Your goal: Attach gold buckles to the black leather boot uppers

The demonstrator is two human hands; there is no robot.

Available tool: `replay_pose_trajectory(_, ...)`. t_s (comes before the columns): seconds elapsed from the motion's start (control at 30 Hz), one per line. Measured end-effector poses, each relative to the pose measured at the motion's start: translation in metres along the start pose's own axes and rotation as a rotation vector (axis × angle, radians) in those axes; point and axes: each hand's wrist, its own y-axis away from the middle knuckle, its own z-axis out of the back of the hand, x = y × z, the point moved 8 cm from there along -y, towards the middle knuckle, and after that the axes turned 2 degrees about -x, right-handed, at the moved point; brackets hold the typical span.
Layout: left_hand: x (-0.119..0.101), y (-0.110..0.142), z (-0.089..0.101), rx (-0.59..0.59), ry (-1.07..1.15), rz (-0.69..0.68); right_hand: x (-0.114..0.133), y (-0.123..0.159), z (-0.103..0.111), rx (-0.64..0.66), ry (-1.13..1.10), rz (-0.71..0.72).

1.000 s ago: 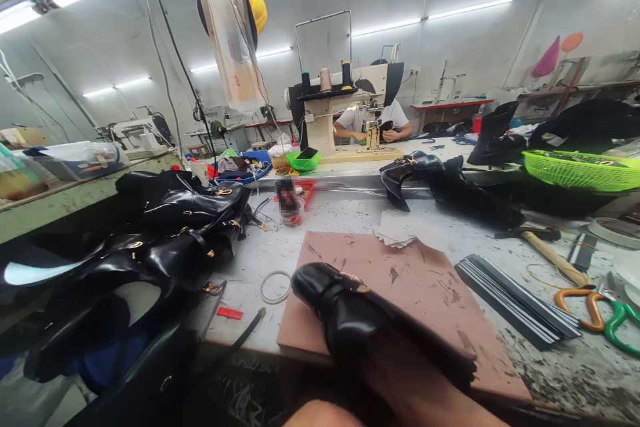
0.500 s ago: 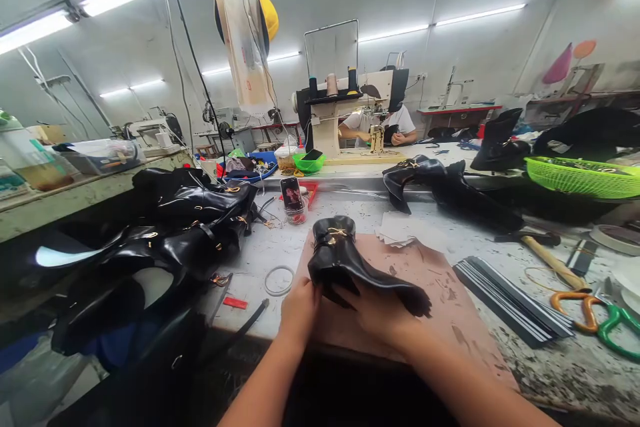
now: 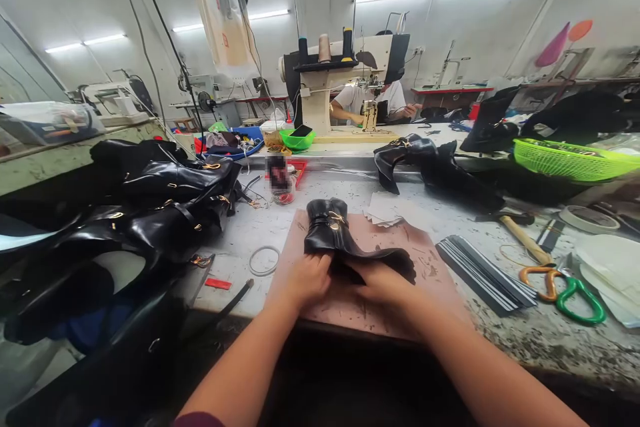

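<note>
A black leather boot upper point(image 3: 327, 233) with a strap and a gold-coloured buckle stands on a pinkish-brown board point(image 3: 285, 260) in front of me. My left hand point(image 3: 311, 279) is closed on its near lower edge, knuckles up. At its right part, my right hand point(image 3: 383, 282) grips the near edge, its fingertips hidden under the dark leather. More black boot uppers point(image 3: 165, 227) with gold buckles lie heaped on the left. Another black upper point(image 3: 417, 153) rests at the bench's back.
A pale ring point(image 3: 264, 260) and a red strip point(image 3: 218, 283) lie left of the board. To the right are striped strips point(image 3: 485, 273), scissors point(image 3: 580, 300), a hammer point(image 3: 527, 240) and a green basket point(image 3: 570, 161). A person sits behind the sewing machine point(image 3: 320, 103).
My view has tipped down and shifted right. The upper has turned a little, and my left hand has moved in under its near edge; my right hand stays at its right part.
</note>
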Motion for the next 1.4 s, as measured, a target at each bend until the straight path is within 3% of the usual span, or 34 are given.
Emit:
replay_pose_trajectory(0.17,-0.012,-0.002,0.009,-0.020,-0.038,-0.065,0.002,0.001,0.009,-0.024,-0.028,0.027)
replay_pose_trajectory(0.33,-0.021,0.004,0.002,-0.046,-0.053,-0.091,0.008,0.005,0.005,-0.069,-0.025,0.060)
replay_pose_trajectory(0.53,-0.026,-0.004,-0.004,-0.054,-0.041,-0.069,-0.012,0.002,0.005,-0.255,-0.071,-0.076)
replay_pose_trajectory(0.7,-0.034,-0.009,-0.006,-0.007,0.027,-0.097,-0.023,0.006,0.015,-0.372,-0.144,-0.141)
replay_pose_trajectory(0.83,-0.033,-0.009,-0.013,0.033,0.088,-0.081,-0.022,0.006,0.010,-0.382,-0.163,-0.141)
replay_pose_trajectory(0.97,-0.027,0.001,-0.018,0.144,0.212,-0.202,-0.021,0.010,0.007,-0.395,-0.171,-0.152)
replay_pose_trajectory(1.07,-0.018,0.008,-0.016,0.238,0.332,-0.230,-0.007,0.013,-0.003,-0.327,-0.150,-0.079)
replay_pose_trajectory(1.17,-0.002,0.009,-0.013,0.243,0.475,-0.083,0.009,0.016,-0.016,-0.255,-0.106,-0.003)
replay_pose_trajectory(1.3,0.027,0.012,-0.016,0.111,0.482,0.219,0.016,0.015,-0.025,-0.216,-0.015,0.035)
replay_pose_trajectory(1.4,0.033,0.012,-0.020,0.069,0.447,0.240,0.016,0.015,-0.030,-0.166,0.106,0.068)
